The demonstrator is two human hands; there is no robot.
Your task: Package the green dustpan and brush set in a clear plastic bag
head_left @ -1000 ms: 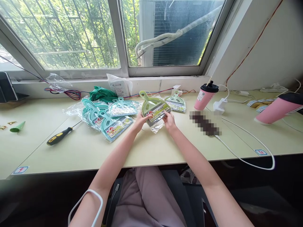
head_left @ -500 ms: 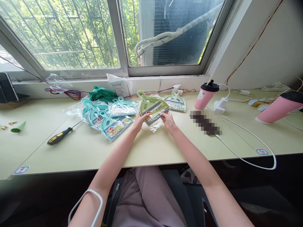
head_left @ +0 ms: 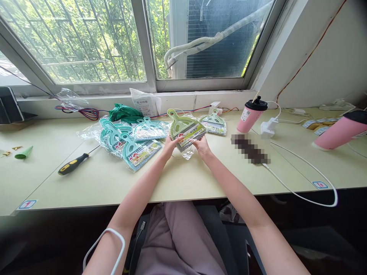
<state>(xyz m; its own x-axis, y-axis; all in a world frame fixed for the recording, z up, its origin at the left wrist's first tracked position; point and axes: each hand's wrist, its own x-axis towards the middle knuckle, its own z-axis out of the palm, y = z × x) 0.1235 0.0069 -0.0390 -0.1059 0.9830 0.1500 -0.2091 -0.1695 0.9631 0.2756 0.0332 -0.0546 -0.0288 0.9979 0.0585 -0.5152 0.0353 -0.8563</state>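
Observation:
Between both hands I hold a green mini dustpan and brush set (head_left: 187, 128) in clear wrap, tilted, its ring handle pointing up and away. My left hand (head_left: 171, 147) is closed on its lower left edge, the thumb over the label. My right hand (head_left: 203, 146) pinches the lower right corner. Left of it lies a heap of turquoise wrapped dustpan sets (head_left: 140, 154), several overlapping. Another wrapped dustpan set (head_left: 214, 124) lies just behind and right of my hands. The fingers under the green set are hidden.
A black and yellow screwdriver (head_left: 73, 164) lies at left, beyond it a green cone (head_left: 24, 153). A pink cup (head_left: 250, 116) and a white charger (head_left: 268, 126) stand at right, with a white cable (head_left: 298, 152) hanging over the desk edge. Green cloth (head_left: 124, 114) lies by the window.
Both hands keep hold of the green set, which has barely moved. The whole view has shifted slightly.

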